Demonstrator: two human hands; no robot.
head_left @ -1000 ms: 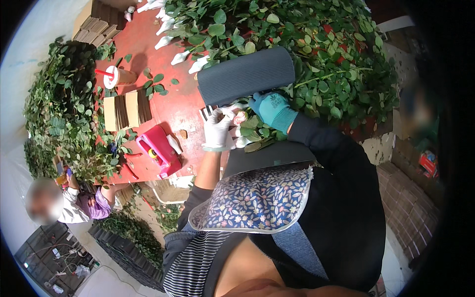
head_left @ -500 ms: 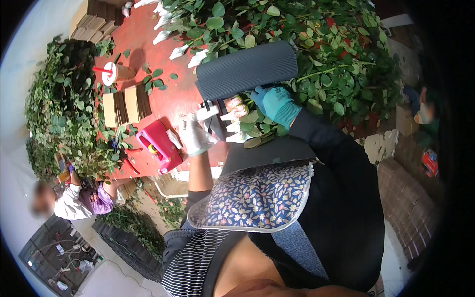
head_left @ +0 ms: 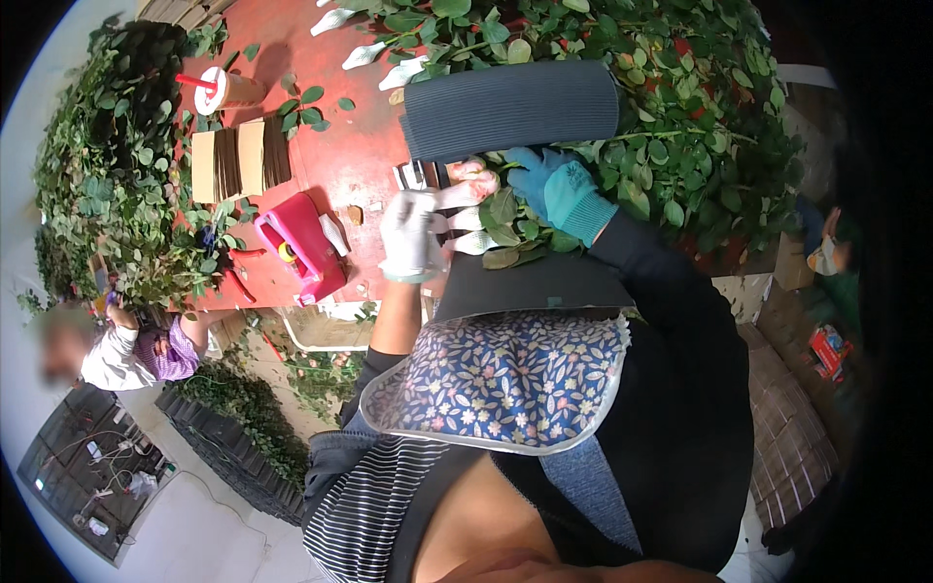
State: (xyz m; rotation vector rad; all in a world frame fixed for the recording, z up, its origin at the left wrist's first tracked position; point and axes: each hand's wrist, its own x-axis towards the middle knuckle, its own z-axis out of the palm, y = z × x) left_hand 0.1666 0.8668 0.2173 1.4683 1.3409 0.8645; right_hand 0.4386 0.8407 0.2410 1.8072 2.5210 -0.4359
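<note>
My left hand [head_left: 409, 233], in a white glove, has curled fingers at white-sleeved rose heads [head_left: 461, 220]; what it grips is hidden. My right hand [head_left: 562, 197], in a teal glove, is bent over rose stems and leaves [head_left: 503, 218] just right of pale pink blooms [head_left: 470, 173]. Both hands are above a dark board [head_left: 530, 282], with a floral padded cloth [head_left: 496, 379] nearer my body. Just beyond the hands lies a rolled dark ribbed mat [head_left: 510, 109], with a small black-and-white object [head_left: 411, 177] beside its left end.
On the red table [head_left: 326, 146] are leafy rose piles [head_left: 671, 146], another leafy heap [head_left: 112, 146], cardboard sleeves [head_left: 240, 158], a drink cup [head_left: 225, 92], a pink plastic container [head_left: 299, 243] and red-handled tools [head_left: 243, 282]. Another person [head_left: 136, 355] is at the left, partly visible.
My left hand drew back leftward, blurred, then returned to the sleeved roses. My right hand stayed by the stems. The whole view shifted, so the table appears higher in the picture.
</note>
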